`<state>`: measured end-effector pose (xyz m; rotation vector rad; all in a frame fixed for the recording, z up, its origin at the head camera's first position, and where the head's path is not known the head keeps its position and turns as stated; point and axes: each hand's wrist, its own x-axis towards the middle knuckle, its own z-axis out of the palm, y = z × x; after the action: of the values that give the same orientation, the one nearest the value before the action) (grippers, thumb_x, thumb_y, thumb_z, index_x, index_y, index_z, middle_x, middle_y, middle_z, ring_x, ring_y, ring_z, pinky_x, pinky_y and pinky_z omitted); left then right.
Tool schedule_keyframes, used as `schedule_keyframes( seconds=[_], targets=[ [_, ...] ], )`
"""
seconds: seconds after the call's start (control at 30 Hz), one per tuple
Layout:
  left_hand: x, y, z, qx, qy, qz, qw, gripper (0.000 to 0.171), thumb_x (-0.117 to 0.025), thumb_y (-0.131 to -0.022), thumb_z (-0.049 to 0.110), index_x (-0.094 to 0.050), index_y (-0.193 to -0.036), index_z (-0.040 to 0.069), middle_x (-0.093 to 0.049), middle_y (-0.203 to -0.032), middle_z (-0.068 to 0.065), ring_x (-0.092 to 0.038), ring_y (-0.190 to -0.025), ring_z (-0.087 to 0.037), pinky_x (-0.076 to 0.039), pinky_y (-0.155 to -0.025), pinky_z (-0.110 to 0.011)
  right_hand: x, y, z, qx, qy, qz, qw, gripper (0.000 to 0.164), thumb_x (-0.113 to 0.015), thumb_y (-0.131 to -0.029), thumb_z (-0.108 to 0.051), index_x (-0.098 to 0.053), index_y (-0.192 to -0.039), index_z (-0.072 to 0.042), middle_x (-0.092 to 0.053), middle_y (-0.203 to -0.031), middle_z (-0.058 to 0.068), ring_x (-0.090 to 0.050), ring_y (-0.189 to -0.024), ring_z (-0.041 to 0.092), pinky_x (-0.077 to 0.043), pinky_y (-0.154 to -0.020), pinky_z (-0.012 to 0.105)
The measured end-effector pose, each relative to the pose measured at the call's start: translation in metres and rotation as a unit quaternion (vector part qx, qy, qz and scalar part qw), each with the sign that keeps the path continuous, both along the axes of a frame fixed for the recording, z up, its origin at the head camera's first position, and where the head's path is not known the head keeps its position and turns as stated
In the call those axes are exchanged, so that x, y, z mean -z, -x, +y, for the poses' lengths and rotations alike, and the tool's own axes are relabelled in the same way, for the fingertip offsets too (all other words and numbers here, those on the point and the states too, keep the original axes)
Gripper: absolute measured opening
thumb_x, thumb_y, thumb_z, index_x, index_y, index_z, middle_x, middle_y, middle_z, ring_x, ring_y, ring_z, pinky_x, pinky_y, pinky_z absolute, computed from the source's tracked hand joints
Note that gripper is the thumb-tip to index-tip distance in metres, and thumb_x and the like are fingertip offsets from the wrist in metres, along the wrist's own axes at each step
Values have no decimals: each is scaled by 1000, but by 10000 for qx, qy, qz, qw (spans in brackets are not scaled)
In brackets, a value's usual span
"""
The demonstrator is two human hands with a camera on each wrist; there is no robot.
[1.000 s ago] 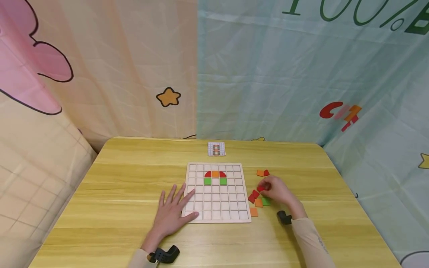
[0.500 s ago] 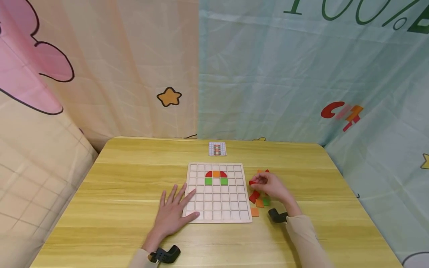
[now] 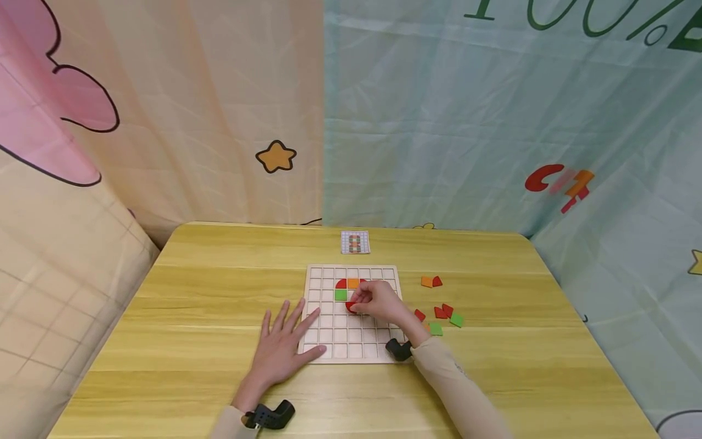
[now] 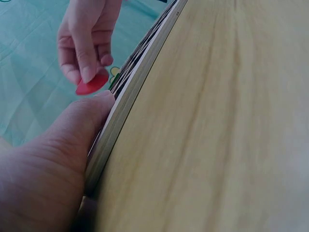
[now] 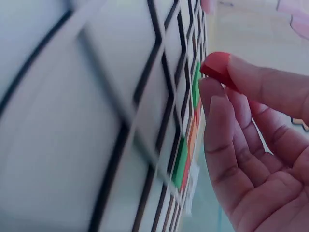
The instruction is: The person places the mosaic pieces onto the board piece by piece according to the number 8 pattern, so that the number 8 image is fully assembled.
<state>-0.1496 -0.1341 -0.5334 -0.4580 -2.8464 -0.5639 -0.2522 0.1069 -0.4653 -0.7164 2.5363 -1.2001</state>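
Observation:
My right hand (image 3: 379,302) is over the middle of the white grid board (image 3: 356,352), pinching a red rounded tile (image 3: 350,308) between thumb and fingertips. The right wrist view shows that tile (image 5: 217,65) held off the board surface. Spread out on the board's left edge, my left hand (image 3: 282,350) rests with fingers straight. Seated in the upper grid are an orange tile (image 3: 353,283), red curved tiles (image 3: 341,284) on both sides of it, and a green tile (image 3: 340,295) under the left one. A second green tile (image 5: 179,162) shows in the right wrist view; my hand hides it from the head camera.
Right of the board lie loose tiles: an orange one (image 3: 426,281) touching a red one (image 3: 437,281), more red ones (image 3: 440,313), and green ones (image 3: 456,320). My right forearm covers part of that area. A small printed pattern card (image 3: 355,242) lies behind the board.
My right hand has picked up the red tile from the loose ones and carried it left over the board. The left hand has stayed in place.

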Motion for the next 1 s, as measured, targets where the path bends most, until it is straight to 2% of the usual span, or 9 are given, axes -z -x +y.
schedule_keyframes(
  seconds=[0.13, 0.27, 0.4, 0.6, 0.73, 1.0],
  targets=[
    [1, 0, 1, 15, -42, 148, 9999, 74, -50, -85, 68, -39, -146, 28, -26, -154, -8, -14, -140, -38, -1, -107, -62, 3, 1, -16, 5, -107, 114, 9999, 12, -77, -79, -9, -66, -80, -7, -59, -73, -4, -53, -63, 11, -47, -59, 24],
    [2, 0, 1, 20, -67, 246, 9997, 73, -52, -85, 67, -42, -145, 27, -28, -153, -9, -16, -139, -39, -3, -107, -63, 5, 2, -23, 150, -144, 30, 9998, 12, -77, -79, -8, -66, -78, -7, -59, -70, -3, -52, -61, 11, -46, -57, 23],
    [2, 0, 1, 3, -24, 82, 10000, 74, -49, -85, 68, -38, -146, 29, -24, -154, -7, -13, -140, -37, 1, -108, -61, 5, 4, -26, 325, -249, -148, 9991, 13, -78, -78, -8, -66, -74, -7, -59, -67, -3, -52, -59, 11, -45, -54, 23],
    [2, 1, 1, -8, -10, -92, 10000, 74, -46, -85, 70, -36, -148, 31, -21, -155, -5, -9, -142, -35, 4, -108, -59, 6, 6, -29, 504, -578, -85, 9970, 13, -79, -78, -10, -68, -71, -9, -60, -65, -5, -51, -60, 11, -44, -55, 24],
    [2, 1, 1, -7, -14, -38, 10000, 74, -47, -85, 70, -37, -147, 31, -22, -155, -5, -10, -141, -35, 3, -108, -59, 6, 4, -30, 485, -832, 37, 9953, 12, -78, -79, -11, -69, -70, -11, -61, -65, -6, -51, -61, 11, -44, -56, 23],
    [1, 1, 1, -10, -11, 97, 10000, 73, -49, -85, 69, -40, -146, 29, -26, -154, -7, -14, -140, -38, 0, -107, -61, 6, 1, -32, 369, -893, 176, 9952, 14, -79, -78, -12, -68, -70, -11, -58, -62, -7, -51, -59, 9, -43, -54, 23]
  ],
)
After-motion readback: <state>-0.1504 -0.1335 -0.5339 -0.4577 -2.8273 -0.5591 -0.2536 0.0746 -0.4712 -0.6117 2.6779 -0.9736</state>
